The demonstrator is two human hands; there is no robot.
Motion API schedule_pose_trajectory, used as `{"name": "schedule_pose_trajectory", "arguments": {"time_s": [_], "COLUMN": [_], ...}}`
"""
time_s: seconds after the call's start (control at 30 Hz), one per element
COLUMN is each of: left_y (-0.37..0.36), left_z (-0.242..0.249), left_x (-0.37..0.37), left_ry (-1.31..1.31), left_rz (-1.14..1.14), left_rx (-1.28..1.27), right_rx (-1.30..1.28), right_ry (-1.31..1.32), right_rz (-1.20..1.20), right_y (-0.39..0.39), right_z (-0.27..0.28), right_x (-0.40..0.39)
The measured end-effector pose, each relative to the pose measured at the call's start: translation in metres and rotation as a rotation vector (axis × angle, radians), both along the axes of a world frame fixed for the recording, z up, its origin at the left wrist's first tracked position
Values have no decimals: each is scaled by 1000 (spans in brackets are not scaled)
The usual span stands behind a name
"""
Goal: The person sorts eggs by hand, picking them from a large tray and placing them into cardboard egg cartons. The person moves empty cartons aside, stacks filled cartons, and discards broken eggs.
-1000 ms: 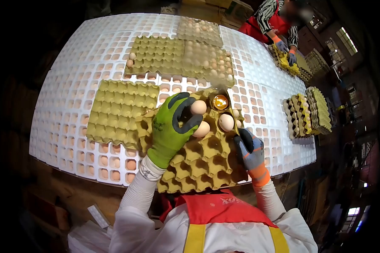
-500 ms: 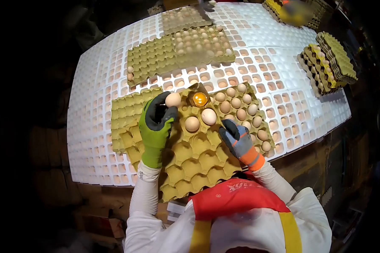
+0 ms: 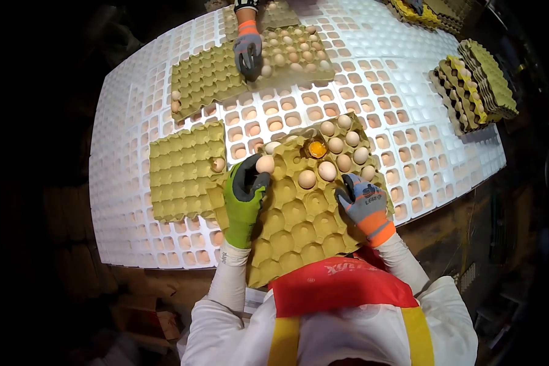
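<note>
My left hand, in a green glove with dark fingertips, pinches a brown egg above the left side of a cardboard egg tray. On that tray are two eggs, a pale egg and a brown egg. Beyond them sits a small clear cup with an orange yolk in it. My right hand, in a grey and orange glove, is closed at the tray's right edge; some fingers are hidden. Under the tray's far right part lies another tray with several eggs.
A left tray holds a broken eggshell. A co-worker's gloved hand reaches over the far tray beside several eggs. Stacked trays stand at the right on the white gridded table.
The held tray and both hands have shifted right in view, uncovering the left tray and its broken shell. A co-worker's hand has come in over the far tray. The egg stays in my left hand.
</note>
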State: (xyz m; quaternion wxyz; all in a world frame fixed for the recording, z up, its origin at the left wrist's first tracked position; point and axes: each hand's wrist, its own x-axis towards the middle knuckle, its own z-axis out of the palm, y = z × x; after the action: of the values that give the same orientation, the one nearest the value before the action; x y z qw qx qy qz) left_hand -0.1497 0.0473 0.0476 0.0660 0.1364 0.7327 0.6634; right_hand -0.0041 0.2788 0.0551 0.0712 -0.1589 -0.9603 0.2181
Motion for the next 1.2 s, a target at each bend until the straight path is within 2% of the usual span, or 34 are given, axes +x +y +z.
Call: {"name": "schedule_pose_trajectory", "arguments": {"time_s": [0.03,0.07,0.1,0.13,0.17,0.2,0.3,0.37,0.4,0.43,0.47,0.5,0.57,0.63,0.7,0.73,0.77,0.83,0.97,1.07,1.2], "left_y": [1,4,6,9,9,9,6,5,6,6,6,6,11,13,10,10,14,15,16,15,15], "left_z": [-4,-8,-10,5,5,5,1,1,-8,-10,-11,-10,9,3,5,5,4,2,1,-2,-2], "left_x": [4,9,16,23,24,22,17,17,19,20,20,21,24,23,23,23,22,23,23,23,20], "left_ry": [30,57,82,-56,-18,24,76,86,-23,-32,-41,-50,84,140,171,166,160,174,165,161,161], "left_rz": [30,64,99,72,90,114,149,147,165,141,121,109,134,109,130,127,106,98,88,74,84], "left_rx": [5,10,12,93,67,40,24,22,143,147,149,145,54,18,-44,-29,-6,-26,20,-38,-36], "right_rx": [63,178,174,168,158,263,271,51,-192,-435,-510,-697,-531,-465,-294,-46,-91,7,-300,-476,-1171], "right_ry": [-55,90,85,82,81,97,-49,6,32,57,57,44,36,73,-44,-68,-127,-81,-41,-180,-40], "right_rz": [-5,18,94,170,247,325,396,488,474,454,429,452,441,490,537,558,533,605,644,583,306], "right_y": [0,0,1,2,4,7,20,34,38,42,45,70,58,41,41,39,40,47,57,67,80], "right_z": [7,11,20,32,39,34,36,39,40,41,39,12,21,30,40,48,48,44,53,57,41], "right_x": [-3,-9,-17,-28,-36,-43,-58,-66,-65,-66,-64,-58,-59,-62,-63,-65,-67,-71,-81,-82,-61]}}
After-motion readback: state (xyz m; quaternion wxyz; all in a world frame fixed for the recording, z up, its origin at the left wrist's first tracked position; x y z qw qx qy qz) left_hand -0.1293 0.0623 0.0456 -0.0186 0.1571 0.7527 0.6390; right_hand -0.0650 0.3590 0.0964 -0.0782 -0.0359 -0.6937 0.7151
